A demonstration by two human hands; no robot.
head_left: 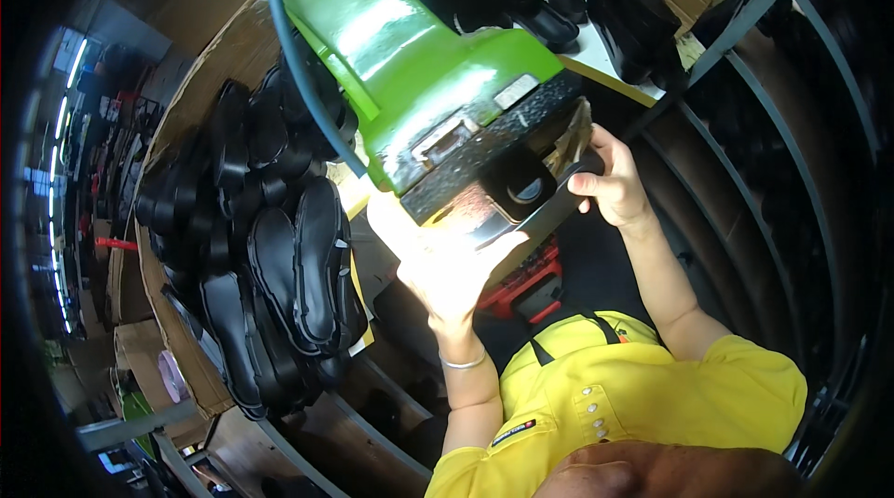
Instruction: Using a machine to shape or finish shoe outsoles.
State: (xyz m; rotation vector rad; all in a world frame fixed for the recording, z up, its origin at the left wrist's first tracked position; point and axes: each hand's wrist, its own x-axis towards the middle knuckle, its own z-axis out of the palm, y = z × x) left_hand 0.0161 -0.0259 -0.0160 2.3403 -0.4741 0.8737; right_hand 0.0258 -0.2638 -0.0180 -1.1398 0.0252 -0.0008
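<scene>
A black shoe sole [557, 205] is held under the front of a green machine head [410, 41]. My right hand [615, 183] pinches its rounded right end, thumb on the near side and fingers behind. My left hand [445, 276] is at the sole's left end, thumb stretched along the near edge; strong lamp glare washes out its other fingers. Above the sole, a dark rounded machine part [518, 183] sits beneath the machine's black lower face. The machine hides the sole's far side.
Black shoe soles [298, 265] fill a cardboard box [191, 349] on the left. More black soles [633, 27] lie on a white surface at the back right. Metal rack bars [745, 18] run along the right. A blue-grey hose [293, 51] hangs beside the machine. Something red [526, 288] is below my hands.
</scene>
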